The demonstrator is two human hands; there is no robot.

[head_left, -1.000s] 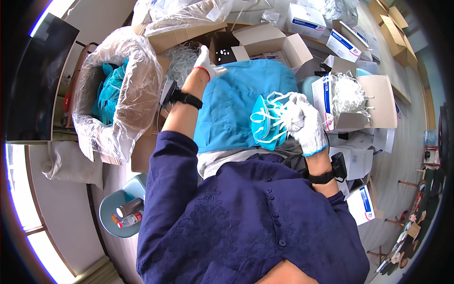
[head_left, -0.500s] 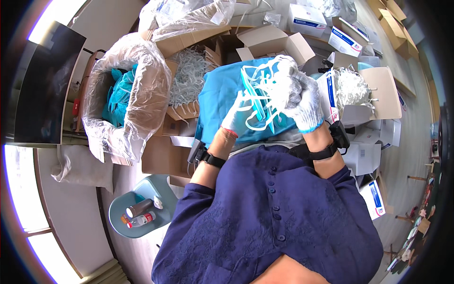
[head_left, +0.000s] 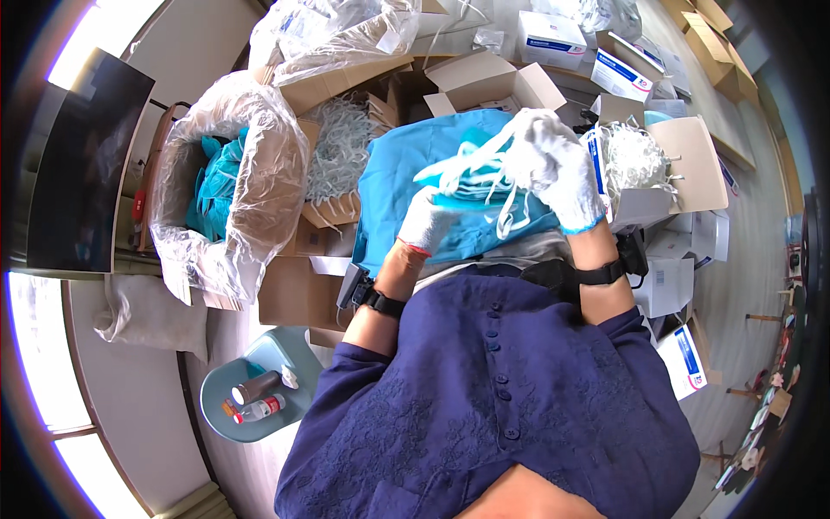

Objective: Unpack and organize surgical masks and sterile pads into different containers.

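Note:
A bundle of flat teal fabric pieces [head_left: 471,205] with white straps [head_left: 484,166] is held between my hands, above a blue cloth [head_left: 389,164] spread in front of me. My left hand [head_left: 425,223], in a white knit glove, is closed on the left end of the bundle; its fingertips are partly hidden. Gloved as well, my right hand [head_left: 560,173] is closed around the gathered straps at the bundle's right end. Loose strap loops hang below that hand. Motion smears part of the bundle.
At the left, a plastic-lined box [head_left: 278,186] contains teal pieces [head_left: 220,186]. Beside it lie white strips [head_left: 339,143] in a carton. Another open box [head_left: 683,164] at right is heaped with white straps [head_left: 635,160]. A blue-grey stool [head_left: 216,368] bears a bottle [head_left: 262,407] and dark cylinder [head_left: 257,386].
The teal bundle has swung from upright and fanned to lying nearly level. My left hand has turned and moved slightly; my right hand has shifted a little right, still gripping the straps.

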